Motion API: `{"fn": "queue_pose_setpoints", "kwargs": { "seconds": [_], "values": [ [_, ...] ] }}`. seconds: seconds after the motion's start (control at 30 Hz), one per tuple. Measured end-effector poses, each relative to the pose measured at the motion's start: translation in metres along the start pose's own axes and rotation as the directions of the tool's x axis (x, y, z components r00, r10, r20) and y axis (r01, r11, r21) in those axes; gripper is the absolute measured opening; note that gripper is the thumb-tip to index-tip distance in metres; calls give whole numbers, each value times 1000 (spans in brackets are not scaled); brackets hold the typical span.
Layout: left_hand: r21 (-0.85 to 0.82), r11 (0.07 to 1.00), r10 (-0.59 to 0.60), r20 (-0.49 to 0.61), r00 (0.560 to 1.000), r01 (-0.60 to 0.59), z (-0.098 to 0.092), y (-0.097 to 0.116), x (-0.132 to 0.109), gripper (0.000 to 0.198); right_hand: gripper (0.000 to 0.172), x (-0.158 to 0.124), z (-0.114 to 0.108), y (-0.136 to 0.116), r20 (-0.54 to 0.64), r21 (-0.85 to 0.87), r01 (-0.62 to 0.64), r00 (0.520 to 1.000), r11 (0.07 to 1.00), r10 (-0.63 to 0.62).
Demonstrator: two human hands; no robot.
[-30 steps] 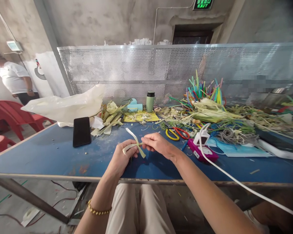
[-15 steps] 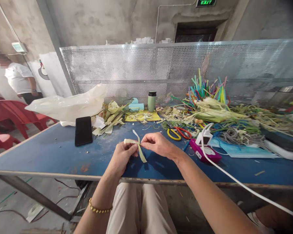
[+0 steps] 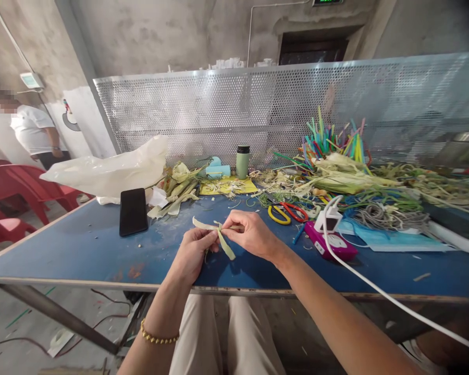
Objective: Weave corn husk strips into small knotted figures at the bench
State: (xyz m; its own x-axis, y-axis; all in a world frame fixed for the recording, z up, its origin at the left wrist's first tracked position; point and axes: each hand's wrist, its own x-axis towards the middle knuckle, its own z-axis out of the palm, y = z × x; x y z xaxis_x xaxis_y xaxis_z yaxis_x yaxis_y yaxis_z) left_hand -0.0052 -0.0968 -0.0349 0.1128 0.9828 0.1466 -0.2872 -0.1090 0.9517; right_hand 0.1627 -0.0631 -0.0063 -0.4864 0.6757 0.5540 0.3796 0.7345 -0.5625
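Both my hands meet above the front of the blue table (image 3: 78, 250). My left hand (image 3: 193, 251) is closed, pinching pale corn-husk strips (image 3: 218, 237) that cross between the fingers. My right hand (image 3: 252, 234) is closed too, pinching the same strips from the right. One strip end sticks out to the left and another hangs down toward the table. A gold bracelet (image 3: 158, 333) is on my left wrist.
A black phone (image 3: 133, 211) and a white plastic bag (image 3: 109, 169) lie at the left. A green flask (image 3: 241, 162), yellow-and-red scissors (image 3: 285, 212), a magenta power strip (image 3: 330, 245) with white cable, husks and coloured straws (image 3: 332, 143) crowd the right. A person in white (image 3: 35, 133) stands by red chairs at far left.
The strip end that stood upright is now bent over to the left. My hands have drawn slightly closer together and my right fingers have shifted over the crossing.
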Motion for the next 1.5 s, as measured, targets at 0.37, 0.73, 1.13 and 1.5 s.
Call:
{"fn": "queue_pose_setpoints", "kwargs": {
  "seconds": [0.37,0.73,1.13,1.5],
  "values": [
    [-16,1000,0,-27,1000,0,-2,-3,0,24,12,-1,0,-8,52,87,-58,997,995,53],
    [-4,1000,7,2,1000,-7,0,1,-4,33,13,0,-5,-6,68,55,-25,997,998,21],
    [321,947,-127,304,944,24,-1,9,-9,25,9,5,-13,-16,45,277,-62,998,959,52],
    [186,982,-92,279,956,40,-1,9,-11,22,14,-1,-19,-18,109,631,-116,992,767,61]
  ]
}}
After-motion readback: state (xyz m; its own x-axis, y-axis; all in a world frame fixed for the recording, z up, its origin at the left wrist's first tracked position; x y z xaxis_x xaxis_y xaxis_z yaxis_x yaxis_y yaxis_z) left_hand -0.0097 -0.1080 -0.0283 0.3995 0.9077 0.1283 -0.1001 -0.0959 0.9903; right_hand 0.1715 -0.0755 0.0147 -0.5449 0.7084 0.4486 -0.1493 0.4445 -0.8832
